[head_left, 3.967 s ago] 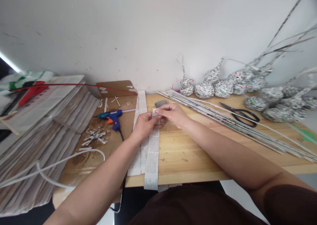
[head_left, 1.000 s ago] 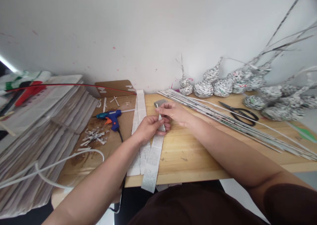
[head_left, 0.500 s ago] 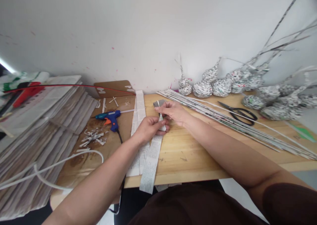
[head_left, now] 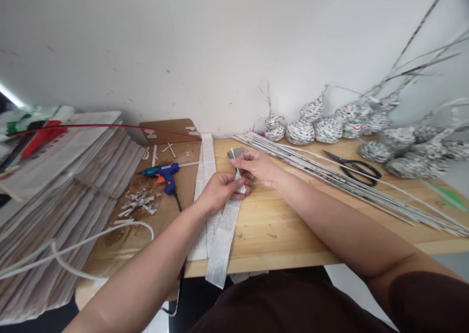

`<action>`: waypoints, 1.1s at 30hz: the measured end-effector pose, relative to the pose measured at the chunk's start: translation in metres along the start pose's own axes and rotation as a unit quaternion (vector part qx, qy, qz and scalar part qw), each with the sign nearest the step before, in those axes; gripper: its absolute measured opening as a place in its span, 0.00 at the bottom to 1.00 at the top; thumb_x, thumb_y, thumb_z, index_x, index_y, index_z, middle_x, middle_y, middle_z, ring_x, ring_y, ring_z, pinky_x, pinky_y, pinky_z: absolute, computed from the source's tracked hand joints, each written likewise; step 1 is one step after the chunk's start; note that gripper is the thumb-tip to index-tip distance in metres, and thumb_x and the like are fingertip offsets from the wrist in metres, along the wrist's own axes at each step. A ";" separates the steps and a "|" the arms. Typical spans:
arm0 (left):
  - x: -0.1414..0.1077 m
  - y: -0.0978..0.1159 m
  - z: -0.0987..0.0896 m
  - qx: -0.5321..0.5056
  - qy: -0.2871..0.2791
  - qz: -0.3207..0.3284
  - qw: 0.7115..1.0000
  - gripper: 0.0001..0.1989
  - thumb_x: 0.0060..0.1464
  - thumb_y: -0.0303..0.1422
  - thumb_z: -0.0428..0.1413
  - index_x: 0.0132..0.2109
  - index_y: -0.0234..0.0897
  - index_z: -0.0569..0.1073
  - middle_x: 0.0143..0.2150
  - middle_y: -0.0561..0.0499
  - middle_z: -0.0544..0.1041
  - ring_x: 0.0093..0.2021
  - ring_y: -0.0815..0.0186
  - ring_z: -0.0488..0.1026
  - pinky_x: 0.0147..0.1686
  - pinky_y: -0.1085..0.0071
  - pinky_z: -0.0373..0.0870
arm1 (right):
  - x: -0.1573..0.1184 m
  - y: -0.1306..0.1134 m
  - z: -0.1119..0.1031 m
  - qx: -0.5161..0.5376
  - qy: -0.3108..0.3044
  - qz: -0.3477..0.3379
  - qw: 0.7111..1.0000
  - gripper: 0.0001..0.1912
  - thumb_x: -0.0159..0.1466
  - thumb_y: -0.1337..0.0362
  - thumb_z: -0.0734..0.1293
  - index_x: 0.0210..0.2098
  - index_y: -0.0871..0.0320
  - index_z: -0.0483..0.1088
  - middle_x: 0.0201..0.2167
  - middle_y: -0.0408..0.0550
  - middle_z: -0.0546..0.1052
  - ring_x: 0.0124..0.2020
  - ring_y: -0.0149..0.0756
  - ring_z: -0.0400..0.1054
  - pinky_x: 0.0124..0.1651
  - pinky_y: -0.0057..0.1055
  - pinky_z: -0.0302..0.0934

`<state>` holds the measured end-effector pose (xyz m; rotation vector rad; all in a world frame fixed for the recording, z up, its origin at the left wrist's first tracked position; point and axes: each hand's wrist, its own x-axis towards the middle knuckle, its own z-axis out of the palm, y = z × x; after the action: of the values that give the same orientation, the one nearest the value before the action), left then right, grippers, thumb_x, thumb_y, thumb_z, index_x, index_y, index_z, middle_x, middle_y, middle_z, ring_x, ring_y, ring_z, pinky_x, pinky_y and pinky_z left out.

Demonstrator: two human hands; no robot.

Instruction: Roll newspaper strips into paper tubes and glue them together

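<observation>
Nearest, the newspaper strip's (head_left: 223,240) loose tail slants past the front edge of the counter (head_left: 289,230). Farther in, the left hand (head_left: 221,189) pinches its folded part between thumb and fingers, while the right hand (head_left: 259,166), thumb against forefinger, pinches the narrow end just beyond. This looks like rolling the strip from one corner; the next turn would call for a snug fold and a light twist. Left of the hands lie a hot-glue gun (head_left: 167,174) and flat strips (head_left: 209,164); beyond to the right, slim paper tubes (head_left: 330,177), then woven gourd shapes (head_left: 300,132).
</observation>
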<state>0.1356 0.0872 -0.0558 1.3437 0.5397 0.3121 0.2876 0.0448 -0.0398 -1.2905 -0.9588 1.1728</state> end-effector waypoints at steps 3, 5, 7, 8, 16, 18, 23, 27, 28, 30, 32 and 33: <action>0.000 -0.001 -0.001 -0.002 -0.004 0.002 1.000 0.17 0.48 0.41 0.62 0.38 0.30 0.77 0.33 0.45 0.79 0.37 0.64 0.76 0.39 0.68 0.75 | -0.003 -0.005 -0.002 -0.020 -0.074 0.022 0.997 0.18 0.50 0.52 0.73 0.29 0.63 0.73 0.15 0.38 0.67 0.14 0.22 0.55 0.14 0.22 0.44; 0.000 -0.002 0.000 -0.002 -0.003 0.004 1.000 0.18 0.48 0.41 0.62 0.39 0.29 0.77 0.33 0.45 0.79 0.37 0.64 0.76 0.39 0.67 0.75 | -0.003 -0.006 -0.001 -0.015 -0.057 0.028 0.998 0.18 0.49 0.53 0.74 0.27 0.63 0.73 0.14 0.38 0.66 0.13 0.21 0.54 0.14 0.21 0.43; 0.000 -0.002 0.000 -0.001 0.005 -0.002 1.000 0.17 0.47 0.41 0.62 0.37 0.29 0.77 0.32 0.44 0.79 0.36 0.64 0.76 0.39 0.67 0.75 | -0.002 -0.004 0.002 0.005 -0.012 0.027 1.000 0.17 0.47 0.55 0.76 0.22 0.62 0.69 0.12 0.36 0.65 0.12 0.21 0.52 0.14 0.21 0.42; 0.000 -0.002 0.000 0.001 0.007 -0.007 1.000 0.17 0.47 0.41 0.63 0.36 0.28 0.77 0.32 0.44 0.79 0.36 0.64 0.76 0.39 0.67 0.75 | -0.001 -0.002 0.003 0.014 0.009 0.023 1.000 0.19 0.46 0.55 0.76 0.20 0.61 0.66 0.12 0.36 0.64 0.12 0.20 0.52 0.14 0.21 0.41; 0.000 -0.003 -0.001 0.003 -0.002 -0.001 1.000 0.18 0.48 0.41 0.62 0.38 0.28 0.77 0.31 0.44 0.78 0.36 0.64 0.76 0.37 0.68 0.75 | -0.003 -0.006 -0.004 -0.010 -0.107 0.032 0.994 0.20 0.50 0.51 0.73 0.29 0.63 0.73 0.14 0.38 0.66 0.13 0.21 0.52 0.15 0.22 0.41; 0.000 -0.003 0.000 0.005 -0.001 -0.001 1.000 0.18 0.47 0.41 0.62 0.36 0.28 0.77 0.31 0.44 0.78 0.35 0.65 0.75 0.37 0.69 0.75 | -0.003 -0.006 -0.003 -0.003 -0.063 0.033 0.997 0.19 0.47 0.53 0.75 0.25 0.63 0.71 0.14 0.37 0.65 0.14 0.21 0.52 0.15 0.21 0.41; -0.001 0.000 0.001 0.009 -0.002 -0.008 1.000 0.17 0.47 0.41 0.63 0.34 0.29 0.77 0.30 0.45 0.78 0.34 0.66 0.75 0.37 0.69 0.75 | -0.001 -0.003 -0.002 0.005 -0.013 0.023 1.000 0.19 0.48 0.52 0.75 0.24 0.61 0.70 0.13 0.36 0.64 0.13 0.21 0.52 0.15 0.22 0.41; 0.000 -0.001 0.000 0.002 0.001 -0.001 1.000 0.17 0.46 0.42 0.63 0.35 0.29 0.77 0.30 0.45 0.78 0.35 0.65 0.76 0.38 0.68 0.75 | -0.002 -0.006 -0.007 -0.006 -0.114 0.031 0.993 0.19 0.50 0.52 0.74 0.31 0.63 0.74 0.16 0.38 0.67 0.14 0.21 0.53 0.15 0.22 0.41; 0.000 -0.001 0.000 0.003 0.001 -0.001 1.000 0.17 0.46 0.42 0.63 0.35 0.29 0.77 0.31 0.45 0.78 0.35 0.65 0.76 0.38 0.68 0.75 | -0.002 -0.006 -0.006 -0.001 -0.097 0.032 0.995 0.18 0.49 0.53 0.75 0.28 0.63 0.73 0.15 0.38 0.67 0.14 0.21 0.53 0.16 0.22 0.41; 0.000 -0.001 0.001 0.003 -0.001 -0.003 1.000 0.17 0.46 0.42 0.63 0.35 0.29 0.77 0.31 0.45 0.78 0.35 0.64 0.76 0.38 0.67 0.75 | -0.004 -0.007 -0.003 0.013 -0.035 0.029 0.999 0.19 0.45 0.55 0.76 0.21 0.61 0.67 0.13 0.36 0.65 0.14 0.21 0.53 0.16 0.21 0.43; -0.001 -0.001 0.001 0.003 -0.002 -0.006 1.000 0.17 0.45 0.41 0.64 0.35 0.29 0.77 0.30 0.45 0.78 0.35 0.65 0.76 0.38 0.68 0.75 | -0.004 -0.008 -0.002 0.019 -0.007 0.021 1.000 0.21 0.45 0.54 0.77 0.19 0.60 0.63 0.13 0.36 0.64 0.14 0.21 0.54 0.16 0.21 0.44; -0.001 -0.001 0.001 0.003 -0.003 -0.007 1.000 0.17 0.45 0.41 0.63 0.35 0.29 0.77 0.30 0.45 0.78 0.35 0.65 0.76 0.37 0.68 0.75 | -0.004 -0.008 -0.002 0.014 -0.021 0.020 0.999 0.20 0.46 0.54 0.76 0.21 0.60 0.65 0.14 0.36 0.65 0.14 0.22 0.55 0.16 0.22 0.45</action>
<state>0.1352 0.0857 -0.0562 1.3462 0.5452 0.2963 0.2898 0.0408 -0.0320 -1.2717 -0.9470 1.2444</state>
